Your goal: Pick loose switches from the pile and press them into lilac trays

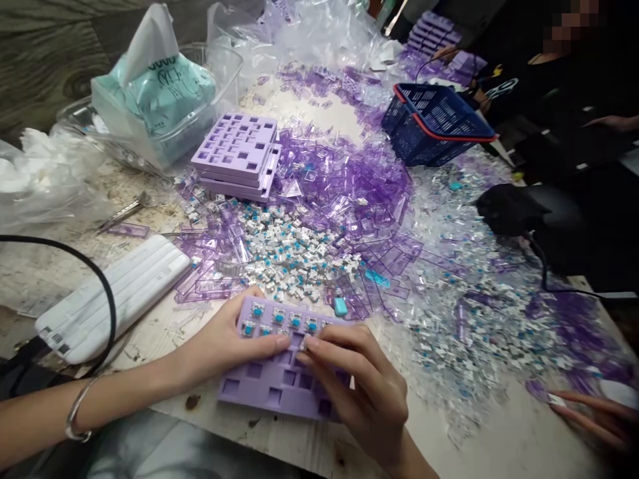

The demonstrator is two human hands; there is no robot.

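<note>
A light purple holder plate [260,386] with square pockets lies tilted in front of me at the table's near edge. White keyboard switches with blue stems [278,315] fill pockets along its far rows, while several nearer pockets are bare. My left hand [244,349] grips the plate's left side, thumb flat across the top. Over the plate's middle, my right hand [367,376] pinches a small pale piece, apparently a keyboard switch [302,342], at a pocket; the fingertips mostly hide it. Just beyond the plate is a pile of loose switches [289,256].
Stacked purple plates [234,150] stand behind the pile, among clear purple plastic pieces [344,186]. A white power strip [117,293] and black cable lie left, with a tissue pack [154,106] behind. Beyond are a blue basket [434,126] and a co-worker; another person's hand [594,416] is at right.
</note>
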